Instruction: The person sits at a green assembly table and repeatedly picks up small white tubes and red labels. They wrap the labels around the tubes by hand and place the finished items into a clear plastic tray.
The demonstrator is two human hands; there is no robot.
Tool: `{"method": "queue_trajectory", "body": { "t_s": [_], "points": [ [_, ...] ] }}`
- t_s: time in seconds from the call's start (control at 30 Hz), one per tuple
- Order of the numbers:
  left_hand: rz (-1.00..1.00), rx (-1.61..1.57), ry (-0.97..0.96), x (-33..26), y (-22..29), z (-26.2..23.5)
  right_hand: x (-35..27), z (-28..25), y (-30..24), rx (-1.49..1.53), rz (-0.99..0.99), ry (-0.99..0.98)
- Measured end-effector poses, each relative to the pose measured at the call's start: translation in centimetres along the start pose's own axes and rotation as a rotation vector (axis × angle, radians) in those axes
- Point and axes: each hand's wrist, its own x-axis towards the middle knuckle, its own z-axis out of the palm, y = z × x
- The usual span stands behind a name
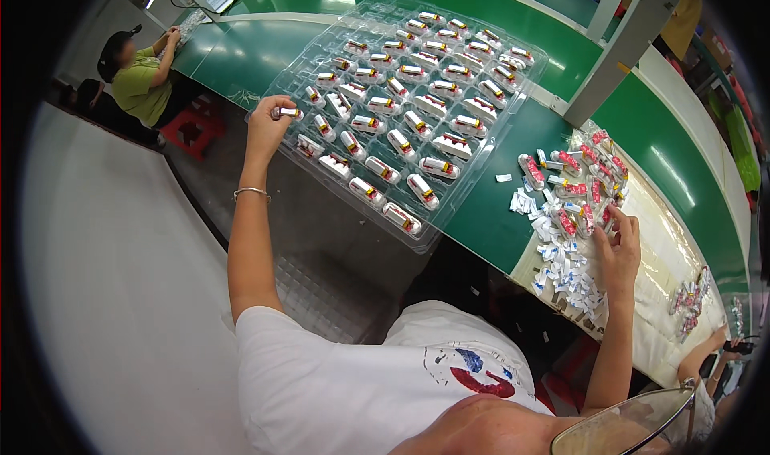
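Observation:
My left hand [267, 126] is closed on a small white oblong piece with a silver, red and yellow part [287, 113], at the left edge of a large clear plastic tray [437, 234]. Similar pieces sit in many of its pockets, some turned on their sides. At the right, my right hand [622, 250] has its thumb and fingers apart and bent at the near edge of a pile of red-and-white pieces [571, 189]. Whether its fingertips touch a piece is hard to make out. Small white-and-blue paper strips [565, 275] lie scattered beside this hand.
The green table [505, 230] carries the tray, with a pale sheet [662, 250] under the pile. A grey post [622, 46] rises behind the pile. More red pieces [690, 301] lie at the right. A person in green [144, 86] sits far left near a red stool [192, 130].

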Motion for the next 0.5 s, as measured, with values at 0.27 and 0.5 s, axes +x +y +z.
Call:
{"method": "queue_trajectory", "body": {
  "t_s": [0.27,0.5],
  "points": [
    [0.446,0.689,-0.138,2.0,2.7,0.1,0.6,-0.9,1.3,-0.024,-0.056,0.047],
    [0.119,0.237,-0.315,1.8,-0.1,0.3,-0.2,-2.0,3.4,-0.028,0.057,0.112]
  ]
}}
